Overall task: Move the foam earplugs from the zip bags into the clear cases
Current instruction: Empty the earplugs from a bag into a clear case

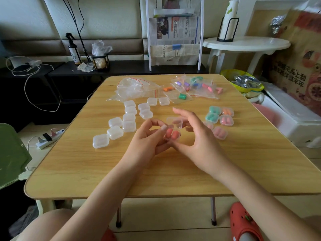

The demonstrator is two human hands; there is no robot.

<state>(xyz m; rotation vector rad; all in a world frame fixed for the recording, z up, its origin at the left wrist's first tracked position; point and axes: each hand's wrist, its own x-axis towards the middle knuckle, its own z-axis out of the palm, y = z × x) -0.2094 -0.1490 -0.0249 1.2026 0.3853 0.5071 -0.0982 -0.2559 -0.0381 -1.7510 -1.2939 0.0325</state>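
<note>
Earplugs point(171, 134), two coral-pink foam cylinders, lie side by side in the open clear case point(171, 134) that we hold above the middle of the wooden table point(86, 164). The case's hinged lid point(174, 121) stands up behind the pair, not yet closed.

Our left hand point(147, 141) pinches the case at its near-left edge between thumb and curled fingers. Our right hand point(196, 136) touches the case's near-right edge with its thumb; its fingers are spread and relaxed over the lid, gripping nothing.

Handling, as we judge it: the foam is very light and soft, squashes under a pinch and springs back, so we take each plug by its sides. The case is thin, stiff and smooth; we hold it by the base edges and press the lid at its front lip.

Right of the held case sit the filled cases point(219, 119), teal, orange and pink. Left of it lie the empty cases point(129, 119) in loose rows. Beyond it, at the table's far edge, are the emptied zip bags point(135, 87) and, to their right, the zip bags point(196, 87) that have plugs in them.
</note>
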